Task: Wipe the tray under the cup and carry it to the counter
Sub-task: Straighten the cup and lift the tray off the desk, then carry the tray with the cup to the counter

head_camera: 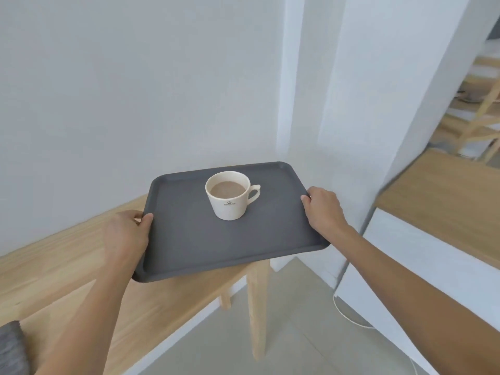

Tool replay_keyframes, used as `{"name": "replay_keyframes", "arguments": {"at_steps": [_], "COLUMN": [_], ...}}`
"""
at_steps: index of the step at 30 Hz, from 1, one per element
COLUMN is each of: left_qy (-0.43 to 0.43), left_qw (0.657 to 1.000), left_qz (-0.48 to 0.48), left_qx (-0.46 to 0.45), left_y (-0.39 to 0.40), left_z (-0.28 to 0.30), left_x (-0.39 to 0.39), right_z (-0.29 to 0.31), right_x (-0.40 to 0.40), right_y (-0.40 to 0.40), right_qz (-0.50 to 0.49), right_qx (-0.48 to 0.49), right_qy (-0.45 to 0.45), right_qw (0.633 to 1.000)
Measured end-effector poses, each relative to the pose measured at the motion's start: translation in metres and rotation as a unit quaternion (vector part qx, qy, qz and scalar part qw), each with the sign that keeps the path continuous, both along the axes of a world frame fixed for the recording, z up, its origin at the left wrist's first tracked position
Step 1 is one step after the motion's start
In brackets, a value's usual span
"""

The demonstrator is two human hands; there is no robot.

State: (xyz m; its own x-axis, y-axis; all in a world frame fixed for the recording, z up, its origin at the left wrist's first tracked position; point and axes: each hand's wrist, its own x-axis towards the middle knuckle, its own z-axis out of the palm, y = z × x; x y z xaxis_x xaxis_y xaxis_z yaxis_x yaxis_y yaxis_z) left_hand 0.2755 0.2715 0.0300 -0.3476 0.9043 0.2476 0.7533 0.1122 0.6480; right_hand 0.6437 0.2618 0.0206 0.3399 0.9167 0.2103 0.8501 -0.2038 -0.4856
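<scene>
**Tray held at both short edges**

A grey cloth (12, 347) lies at the far left on the wooden tabletop (67, 266). The left hand (127, 236) grips the dark tray's (216, 244) left rim. A cup (230, 196) of brown drink stands upright near its far edge. The right hand (324, 209) clasps the right rim.

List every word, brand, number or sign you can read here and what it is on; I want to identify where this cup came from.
Cup: a small dark emblem with a line of lettering beneath it on the front, too small and blurred to read.
Tray: no text visible.
Nothing else in view carries readable writing.
</scene>
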Motion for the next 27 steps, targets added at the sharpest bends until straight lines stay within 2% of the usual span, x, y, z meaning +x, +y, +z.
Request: {"name": "replay_keyframes", "arguments": {"at_steps": [6,14,27], "left_qy": [-0.007,-0.026,-0.041], "left_qw": [0.993,0.968,0.934], "left_qz": [-0.115,-0.248,-0.354], "left_qx": [0.003,-0.002,0.000], "left_y": [0.033,0.047,0.044], "left_z": [-0.002,-0.014,-0.040], "left_x": [0.091,0.242,0.514], "right_z": [0.003,-0.005,-0.032], "right_x": [0.084,0.204,0.420], "right_y": [-0.053,-0.121,-0.199], "right_qz": [-0.099,-0.215,-0.344], "right_qx": [0.005,-0.011,-0.031], "right_qy": [0.007,0.006,0.010], "right_qw": [0.995,0.976,0.938]}}
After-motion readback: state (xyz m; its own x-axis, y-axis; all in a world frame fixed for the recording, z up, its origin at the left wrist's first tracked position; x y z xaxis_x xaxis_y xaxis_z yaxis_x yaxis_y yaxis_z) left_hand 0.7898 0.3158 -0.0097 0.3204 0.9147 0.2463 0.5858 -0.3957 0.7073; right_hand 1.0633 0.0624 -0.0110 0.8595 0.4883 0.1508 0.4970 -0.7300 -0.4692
